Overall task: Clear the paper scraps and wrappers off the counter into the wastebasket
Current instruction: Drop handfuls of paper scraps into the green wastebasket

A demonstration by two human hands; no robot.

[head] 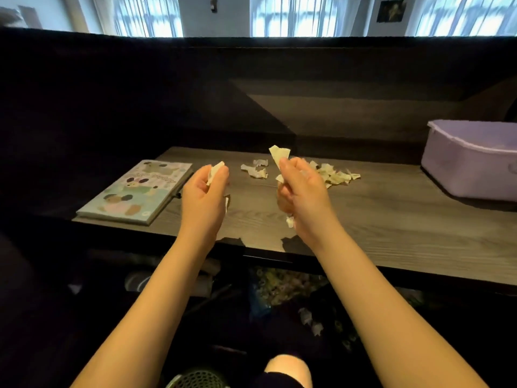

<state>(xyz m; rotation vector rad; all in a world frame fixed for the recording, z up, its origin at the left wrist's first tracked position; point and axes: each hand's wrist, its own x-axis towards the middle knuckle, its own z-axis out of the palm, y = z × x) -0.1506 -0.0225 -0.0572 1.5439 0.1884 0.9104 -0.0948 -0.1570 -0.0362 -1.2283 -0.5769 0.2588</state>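
A picture book (134,191) with pastel cartoon animals on its cover lies flat at the left, cover up and set at a slant. At the far right stands a lilac plastic tub (472,161), partly cut off by the edge. Behind runs a dark panel (251,93) — above it, curtained windows (296,15) and a small dark picture (391,10) on the pale wall

Right hand (303,197) partly hides its paper scraps (279,154).

No legible text; book (134,193) title blurred.
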